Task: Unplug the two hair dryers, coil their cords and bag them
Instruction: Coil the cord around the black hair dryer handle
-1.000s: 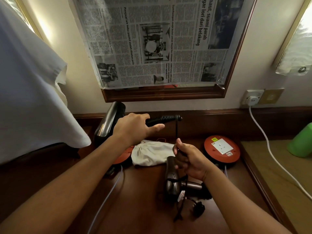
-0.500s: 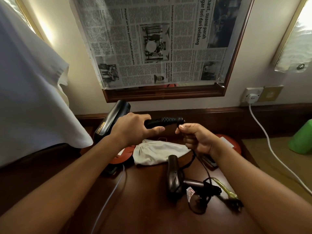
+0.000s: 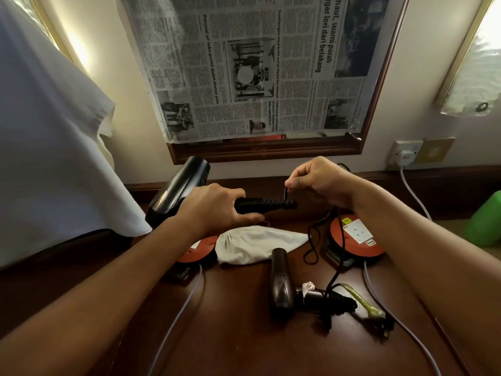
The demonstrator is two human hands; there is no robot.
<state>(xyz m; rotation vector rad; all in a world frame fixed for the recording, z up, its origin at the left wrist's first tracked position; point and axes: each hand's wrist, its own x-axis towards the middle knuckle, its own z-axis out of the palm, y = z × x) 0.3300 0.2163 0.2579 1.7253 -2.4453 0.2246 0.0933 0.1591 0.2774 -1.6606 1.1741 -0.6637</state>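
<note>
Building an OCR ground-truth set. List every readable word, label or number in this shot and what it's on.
"maut, suami parah": headline, newspaper covering the framed mirror.
"lori dari belakang": same headline, line below; its first word is cut off.
"Penjual air tebu positif dadah ditahan polis": smaller headline, same paper.
Body columns and photo captions: too small.
Yellow sticker and white label on the right cord reel: too small.
Tag on the hair dryer on the desk: unreadable.

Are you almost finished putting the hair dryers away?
Not yet. Both look unplugged. The left hand grips the black hair dryer by its handle, while the right hand pinches its cord, coiling it. The second hair dryer lies on the desk with its cord loose. The cloth bag lies flat; nothing looks bagged.
</note>
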